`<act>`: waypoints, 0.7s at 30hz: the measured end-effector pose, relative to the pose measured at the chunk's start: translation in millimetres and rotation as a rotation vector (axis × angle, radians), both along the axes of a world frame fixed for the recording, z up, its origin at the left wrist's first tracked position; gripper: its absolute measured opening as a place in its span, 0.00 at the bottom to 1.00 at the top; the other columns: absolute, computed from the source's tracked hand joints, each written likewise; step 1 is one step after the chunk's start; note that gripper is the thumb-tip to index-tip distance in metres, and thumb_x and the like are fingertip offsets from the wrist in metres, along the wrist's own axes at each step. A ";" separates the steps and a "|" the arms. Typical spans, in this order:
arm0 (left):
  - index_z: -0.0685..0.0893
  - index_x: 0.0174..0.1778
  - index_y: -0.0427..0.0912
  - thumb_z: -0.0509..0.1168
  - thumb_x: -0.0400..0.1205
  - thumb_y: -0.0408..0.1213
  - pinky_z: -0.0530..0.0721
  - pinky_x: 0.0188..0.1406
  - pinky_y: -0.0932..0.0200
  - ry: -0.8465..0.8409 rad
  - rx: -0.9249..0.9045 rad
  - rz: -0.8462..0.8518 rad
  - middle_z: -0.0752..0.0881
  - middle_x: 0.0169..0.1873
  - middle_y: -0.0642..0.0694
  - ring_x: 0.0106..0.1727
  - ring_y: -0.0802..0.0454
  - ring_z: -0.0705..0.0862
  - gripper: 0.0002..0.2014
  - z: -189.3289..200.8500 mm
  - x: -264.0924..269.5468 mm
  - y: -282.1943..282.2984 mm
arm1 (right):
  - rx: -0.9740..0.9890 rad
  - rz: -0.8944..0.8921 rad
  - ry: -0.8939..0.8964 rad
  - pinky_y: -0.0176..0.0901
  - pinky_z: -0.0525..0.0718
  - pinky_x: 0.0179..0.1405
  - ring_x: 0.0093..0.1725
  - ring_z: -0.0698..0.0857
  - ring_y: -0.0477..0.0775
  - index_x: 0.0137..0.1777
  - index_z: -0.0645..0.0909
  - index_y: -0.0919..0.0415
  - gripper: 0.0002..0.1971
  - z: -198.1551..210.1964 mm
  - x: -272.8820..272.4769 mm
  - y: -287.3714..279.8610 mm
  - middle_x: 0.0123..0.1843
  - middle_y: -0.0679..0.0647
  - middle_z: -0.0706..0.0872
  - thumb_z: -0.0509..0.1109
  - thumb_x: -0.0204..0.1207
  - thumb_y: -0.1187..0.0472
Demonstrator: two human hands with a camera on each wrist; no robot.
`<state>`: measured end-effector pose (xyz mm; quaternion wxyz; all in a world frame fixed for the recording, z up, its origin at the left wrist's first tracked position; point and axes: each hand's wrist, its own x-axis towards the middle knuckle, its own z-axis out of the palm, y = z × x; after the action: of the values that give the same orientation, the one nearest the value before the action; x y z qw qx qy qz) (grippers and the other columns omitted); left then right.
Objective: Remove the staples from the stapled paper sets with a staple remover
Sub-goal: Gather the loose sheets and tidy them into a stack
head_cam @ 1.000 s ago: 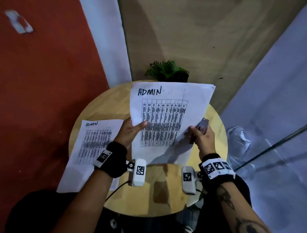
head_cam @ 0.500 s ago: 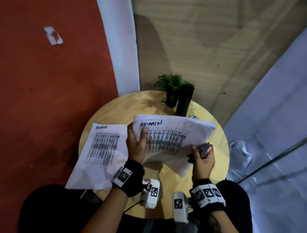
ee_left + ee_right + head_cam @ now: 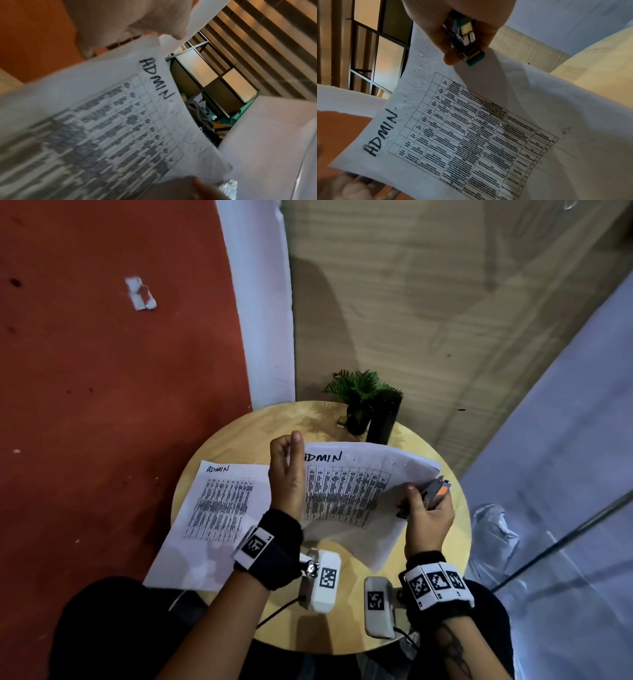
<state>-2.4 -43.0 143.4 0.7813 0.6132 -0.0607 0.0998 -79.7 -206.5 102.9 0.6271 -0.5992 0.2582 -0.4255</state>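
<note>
The right hand (image 3: 426,517) has its fingers curled around the staple remover (image 3: 434,494) and also pinches the right edge of the held paper set (image 3: 346,494) against it; in the right wrist view the metal tool with its teal tip pokes out between thumb and fingers, just above the sheet. The left hand (image 3: 286,474) is raised at the left edge of this set, next to the word ADMIN, with its fingers bent toward the thumb. It seems to touch the top left corner, but I cannot tell if it really pinches the paper or only comes close to it.

I judge that the step in hand is preparing this set, turning or steadying it so that the stapled corner can be reached. No staple is visible to me in any view. The next move probably needs the left hand to hold the corner flat and firm, and the right hand to free the tool from the paper and bring its jaws under the staple.

The held set is lifted above the round table (image 3: 239,436). A second paper set (image 3: 212,525) lies flat on the table, to the left of the held set, hanging a little over the table edge. Behind the held set stand a small plant (image 3: 359,395) and a dark cylinder (image 3: 383,419)
</note>
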 end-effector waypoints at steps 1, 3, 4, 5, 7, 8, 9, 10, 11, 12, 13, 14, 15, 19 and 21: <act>0.72 0.45 0.49 0.55 0.87 0.42 0.71 0.39 0.81 -0.023 0.005 -0.020 0.76 0.40 0.55 0.34 0.76 0.75 0.06 -1.8 -2.9 4.1 | -0.008 -0.001 -0.005 0.43 0.76 0.29 0.26 0.67 0.45 0.29 0.62 0.55 0.22 2.0 -0.8 0.5 0.27 0.50 0.63 0.69 0.74 0.75; 0.74 0.46 0.50 0.62 0.83 0.46 0.72 0.46 0.80 -0.044 -0.017 -0.041 0.79 0.44 0.56 0.42 0.77 0.77 0.05 -6.4 -5.6 12.7 | -0.015 -0.012 -0.008 0.32 0.75 0.27 0.22 0.66 0.38 0.30 0.63 0.53 0.22 3.2 -1.4 1.3 0.27 0.50 0.64 0.68 0.74 0.75; 0.75 0.47 0.51 0.66 0.77 0.51 0.73 0.49 0.78 -0.047 -0.033 -0.049 0.80 0.45 0.56 0.44 0.74 0.79 0.10 -9.6 -5.1 16.9 | -0.014 -0.013 -0.004 0.30 0.75 0.26 0.22 0.67 0.37 0.30 0.64 0.53 0.21 2.9 -1.3 1.2 0.27 0.49 0.65 0.68 0.74 0.75; 0.76 0.47 0.52 0.69 0.71 0.54 0.74 0.49 0.76 -0.052 -0.019 -0.067 0.81 0.45 0.56 0.45 0.71 0.79 0.15 -11.5 -4.5 19.8 | -0.008 -0.007 0.001 0.31 0.76 0.27 0.23 0.68 0.37 0.30 0.65 0.53 0.21 3.1 -1.9 1.3 0.28 0.49 0.66 0.68 0.74 0.74; 0.78 0.49 0.51 0.75 0.69 0.46 0.76 0.49 0.74 -0.064 0.067 -0.112 0.81 0.46 0.57 0.46 0.71 0.79 0.17 -12.6 -3.5 25.0 | 0.001 -0.002 0.008 0.33 0.77 0.27 0.23 0.68 0.38 0.30 0.65 0.53 0.20 3.6 -2.4 1.4 0.28 0.50 0.66 0.68 0.74 0.74; 0.79 0.50 0.49 0.76 0.71 0.38 0.76 0.49 0.74 -0.079 0.102 -0.132 0.81 0.46 0.57 0.46 0.73 0.79 0.16 -11.5 -3.0 26.6 | -0.008 -0.007 0.011 0.30 0.76 0.26 0.22 0.68 0.36 0.30 0.64 0.54 0.21 4.3 -2.1 1.2 0.28 0.50 0.65 0.68 0.74 0.74; 0.80 0.49 0.47 0.74 0.74 0.31 0.77 0.49 0.73 -0.098 0.130 -0.136 0.82 0.46 0.57 0.46 0.73 0.79 0.13 -10.8 -2.2 27.4 | -0.021 -0.010 0.016 0.26 0.74 0.25 0.21 0.68 0.36 0.30 0.63 0.54 0.21 4.5 -1.9 1.1 0.28 0.50 0.64 0.68 0.74 0.74; 0.81 0.48 0.47 0.72 0.76 0.28 0.78 0.47 0.72 -0.124 0.166 -0.120 0.83 0.45 0.56 0.45 0.71 0.81 0.11 -10.8 -0.3 28.6 | -0.031 -0.011 0.017 0.25 0.72 0.24 0.20 0.68 0.36 0.30 0.62 0.55 0.21 4.6 -2.0 0.8 0.28 0.51 0.64 0.68 0.75 0.74; 0.81 0.46 0.47 0.69 0.78 0.28 0.78 0.46 0.71 -0.154 0.210 -0.097 0.84 0.43 0.55 0.45 0.68 0.82 0.08 -10.0 0.9 29.2 | -0.037 -0.014 0.022 0.26 0.72 0.26 0.21 0.67 0.36 0.30 0.62 0.55 0.21 4.7 -2.2 1.2 0.28 0.51 0.64 0.68 0.75 0.74; 0.82 0.45 0.47 0.68 0.80 0.29 0.78 0.45 0.71 -0.176 0.246 -0.077 0.85 0.42 0.54 0.44 0.66 0.83 0.07 -9.6 1.6 29.3 | -0.047 -0.026 0.034 0.30 0.74 0.30 0.23 0.68 0.37 0.30 0.62 0.55 0.20 4.7 -2.9 2.0 0.28 0.51 0.65 0.68 0.75 0.72; 0.82 0.44 0.45 0.67 0.81 0.29 0.77 0.43 0.72 -0.182 0.263 -0.063 0.85 0.41 0.53 0.43 0.67 0.83 0.05 -9.5 2.5 28.8 | -0.060 -0.049 0.047 0.37 0.75 0.35 0.26 0.69 0.37 0.32 0.64 0.54 0.18 4.6 -3.9 2.3 0.30 0.51 0.68 0.69 0.76 0.69; 0.82 0.45 0.42 0.66 0.81 0.28 0.77 0.42 0.74 -0.176 0.271 -0.053 0.85 0.40 0.50 0.42 0.69 0.83 0.04 -9.3 2.2 28.3 | -0.062 -0.080 0.038 0.44 0.77 0.39 0.31 0.73 0.42 0.35 0.67 0.52 0.14 5.5 -5.9 3.5 0.33 0.53 0.71 0.68 0.77 0.63; 0.82 0.46 0.40 0.66 0.81 0.28 0.76 0.40 0.75 -0.172 0.270 -0.040 0.86 0.40 0.47 0.40 0.70 0.83 0.03 -8.4 0.9 27.2 | -0.040 -0.122 0.002 0.47 0.78 0.41 0.35 0.76 0.46 0.38 0.68 0.51 0.10 8.3 -7.1 5.3 0.37 0.54 0.75 0.67 0.77 0.57; 0.83 0.46 0.40 0.67 0.81 0.28 0.74 0.35 0.76 -0.170 0.260 -0.015 0.86 0.41 0.40 0.32 0.72 0.81 0.03 -7.2 -0.1 23.1 | 0.056 -0.086 -0.331 0.35 0.78 0.28 0.29 0.80 0.41 0.44 0.68 0.53 0.09 53.0 -3.2 30.6 0.38 0.53 0.80 0.58 0.76 0.47; 0.83 0.44 0.47 0.68 0.80 0.31 0.79 0.44 0.64 -0.165 0.253 -0.030 0.87 0.43 0.42 0.43 0.58 0.86 0.06 -10.3 1.5 24.1 | -0.016 0.055 -0.329 0.35 0.75 0.22 0.24 0.77 0.42 0.44 0.71 0.55 0.14 78.7 9.0 56.0 0.37 0.52 0.82 0.54 0.78 0.45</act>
<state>-0.9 -18.9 133.1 0.6917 0.6954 -0.1460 0.1295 -70.7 -150.6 181.6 0.6676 -0.5332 0.1325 -0.5026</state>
